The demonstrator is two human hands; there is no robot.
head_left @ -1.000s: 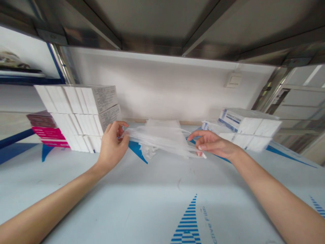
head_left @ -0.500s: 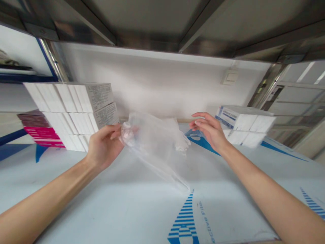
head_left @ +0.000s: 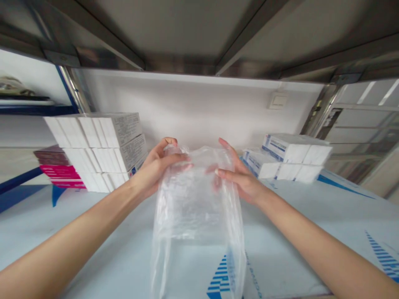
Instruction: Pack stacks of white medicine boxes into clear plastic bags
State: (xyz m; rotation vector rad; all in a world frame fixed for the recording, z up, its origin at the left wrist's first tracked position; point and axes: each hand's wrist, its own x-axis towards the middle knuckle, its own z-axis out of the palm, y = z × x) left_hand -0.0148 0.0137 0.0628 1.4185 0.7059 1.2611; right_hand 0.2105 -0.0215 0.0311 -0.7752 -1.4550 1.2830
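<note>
A clear plastic bag (head_left: 193, 207) is being held over the table (head_left: 118, 257), its lower end running out of view. Its upper left is being grasped by the left hand (head_left: 157, 168), its upper right by the right hand (head_left: 241, 177), apparently to spread it. Room is being bounded by the left boxes (head_left: 104, 153), the right boxes (head_left: 294, 153) and, overhead, the metal shelf (head_left: 181, 33).

Clear bag (head_left: 195, 207) in both hands (head_left: 155, 169) (head_left: 242, 179)
</note>
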